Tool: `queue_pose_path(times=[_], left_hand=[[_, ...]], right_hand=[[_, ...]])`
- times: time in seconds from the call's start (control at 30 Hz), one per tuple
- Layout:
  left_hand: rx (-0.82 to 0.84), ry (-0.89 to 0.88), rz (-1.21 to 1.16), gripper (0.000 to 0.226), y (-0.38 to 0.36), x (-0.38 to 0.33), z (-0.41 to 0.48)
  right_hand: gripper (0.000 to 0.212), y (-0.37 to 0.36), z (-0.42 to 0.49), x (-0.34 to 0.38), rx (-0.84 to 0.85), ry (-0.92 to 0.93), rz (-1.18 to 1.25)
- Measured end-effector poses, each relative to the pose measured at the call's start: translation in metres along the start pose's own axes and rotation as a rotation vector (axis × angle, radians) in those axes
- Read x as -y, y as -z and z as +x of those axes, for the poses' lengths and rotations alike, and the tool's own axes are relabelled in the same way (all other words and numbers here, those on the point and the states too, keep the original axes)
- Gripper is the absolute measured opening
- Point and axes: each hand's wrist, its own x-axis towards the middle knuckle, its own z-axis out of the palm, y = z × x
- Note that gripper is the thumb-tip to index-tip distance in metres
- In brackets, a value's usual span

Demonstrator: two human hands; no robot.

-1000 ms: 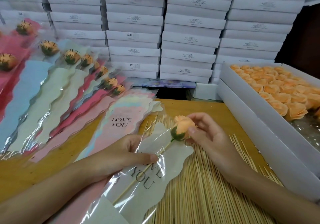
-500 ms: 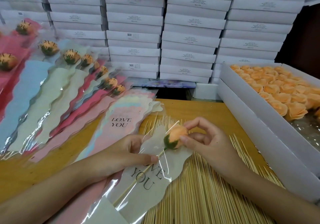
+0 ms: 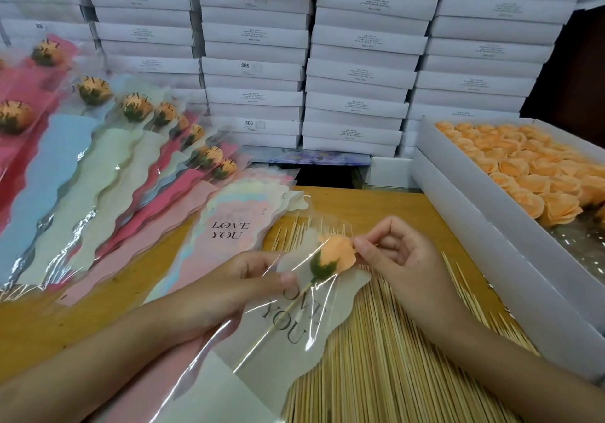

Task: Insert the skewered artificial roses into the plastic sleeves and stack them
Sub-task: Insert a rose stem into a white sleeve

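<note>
Hands sit close together: the left hand [image 3: 229,288] pinches the plastic sleeve [image 3: 289,334], the right hand [image 3: 396,259] pinches the rose [image 3: 337,252] between them, its stick [image 3: 283,316] already inside. I'd push slowly and keep the stick straight, so the rose doesn't get squashed.

Columns of flat white cardboard boxes [image 3: 360,72], stacked one on another and printed with small dark labels, fill the back of the view like a wall. At the far right a dark brown surface [image 3: 569,62] shows beside them; wall or door cannot be told. Under the middle stacks lies a flat box with a purple flower print [image 3: 314,156], above a black gap [image 3: 327,177]. A yellow-brown wooden table [image 3: 376,203] spreads in front. The light is soft and even.
</note>
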Motion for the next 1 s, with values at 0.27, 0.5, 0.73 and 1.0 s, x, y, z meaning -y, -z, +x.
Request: queue_pose_path(times=[0.27, 0.5, 0.73, 1.0], left_hand=[[-0.031, 0.046, -0.103, 0.046, 0.0, 0.004, -0.001], [-0.239, 0.063, -0.074, 0.07, 0.002, 0.012, 0.002], [-0.228, 0.126, -0.077, 0.063, 0.0, 0.008, 0.0], [0.106, 0.035, -0.094, 0.047, 0.002, -0.002, 0.001]], right_hand=[[0.01, 0.001, 0.001, -0.001, 0.055, -0.001, -0.029], [0.031, 0.0, 0.0, 0.004, 0.116, -0.012, -0.018], [0.02, 0.0, 0.0, 0.005, 0.154, -0.017, -0.084], [0.032, 0.002, 0.0, 0.003, 0.099, 0.006, -0.067]])
